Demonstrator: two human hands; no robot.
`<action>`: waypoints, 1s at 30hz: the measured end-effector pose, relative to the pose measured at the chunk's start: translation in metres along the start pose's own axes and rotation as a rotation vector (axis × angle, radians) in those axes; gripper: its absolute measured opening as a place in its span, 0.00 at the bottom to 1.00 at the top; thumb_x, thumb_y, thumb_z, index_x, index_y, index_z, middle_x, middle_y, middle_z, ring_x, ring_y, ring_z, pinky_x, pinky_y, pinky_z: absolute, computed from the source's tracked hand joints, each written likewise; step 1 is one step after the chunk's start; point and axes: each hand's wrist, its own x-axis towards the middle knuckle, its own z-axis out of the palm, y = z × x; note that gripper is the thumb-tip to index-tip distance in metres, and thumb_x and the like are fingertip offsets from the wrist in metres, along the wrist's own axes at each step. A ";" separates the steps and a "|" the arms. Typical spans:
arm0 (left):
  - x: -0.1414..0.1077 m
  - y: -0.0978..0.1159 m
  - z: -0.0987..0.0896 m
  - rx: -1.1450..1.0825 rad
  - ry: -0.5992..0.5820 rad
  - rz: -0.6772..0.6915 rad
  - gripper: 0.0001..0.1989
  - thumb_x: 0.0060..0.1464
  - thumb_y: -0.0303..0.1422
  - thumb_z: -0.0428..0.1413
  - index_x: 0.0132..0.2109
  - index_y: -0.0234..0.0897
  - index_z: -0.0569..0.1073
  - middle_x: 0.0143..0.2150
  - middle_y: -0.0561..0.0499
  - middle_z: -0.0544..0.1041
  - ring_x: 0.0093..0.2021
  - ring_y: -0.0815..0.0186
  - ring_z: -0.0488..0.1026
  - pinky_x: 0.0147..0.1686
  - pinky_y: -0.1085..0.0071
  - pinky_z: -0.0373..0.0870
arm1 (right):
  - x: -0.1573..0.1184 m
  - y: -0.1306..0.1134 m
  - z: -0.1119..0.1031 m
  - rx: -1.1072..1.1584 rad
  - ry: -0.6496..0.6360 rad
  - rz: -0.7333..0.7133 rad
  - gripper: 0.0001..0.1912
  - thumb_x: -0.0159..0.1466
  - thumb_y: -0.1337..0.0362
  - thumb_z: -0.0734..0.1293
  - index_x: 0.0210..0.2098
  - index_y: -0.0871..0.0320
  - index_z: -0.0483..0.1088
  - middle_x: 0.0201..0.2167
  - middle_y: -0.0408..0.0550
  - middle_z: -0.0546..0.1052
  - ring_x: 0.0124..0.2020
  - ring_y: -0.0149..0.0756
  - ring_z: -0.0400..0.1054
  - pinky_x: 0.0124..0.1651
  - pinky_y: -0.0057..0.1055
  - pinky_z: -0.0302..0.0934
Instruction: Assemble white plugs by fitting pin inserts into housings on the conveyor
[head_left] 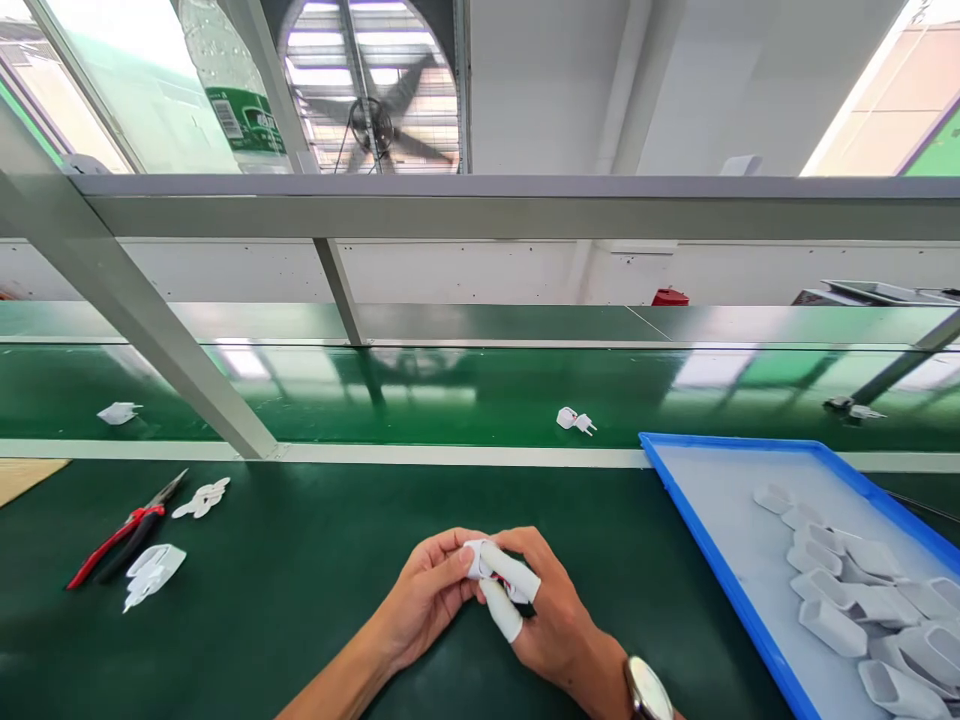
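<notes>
In front of me, my left hand (433,594) and my right hand (559,618) meet over the green table. Both pinch a small white plastic part (475,558), with a bit of red showing between the fingers. My fingers hide most of its shape. White covers wrap the thumb and forefinger of my right hand, and a watch (649,688) is on that wrist. Left of my hands lie red-and-black pliers (131,533), a flat white piece (201,498) and a white plastic piece with prongs (152,573).
A blue-rimmed tray (724,570) on the right holds several white plastic housings (832,625). Beyond the table's pale edge, a white plug (575,420) and another white piece (118,412) lie on a green surface. A metal post (157,310) slants down at the left.
</notes>
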 end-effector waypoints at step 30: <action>0.000 -0.004 0.001 -0.059 0.020 -0.048 0.15 0.52 0.38 0.69 0.40 0.28 0.81 0.32 0.46 0.77 0.30 0.70 0.72 0.32 0.75 0.71 | -0.002 -0.002 -0.003 -0.106 -0.051 -0.042 0.21 0.66 0.75 0.64 0.58 0.58 0.66 0.44 0.55 0.75 0.41 0.41 0.71 0.41 0.38 0.71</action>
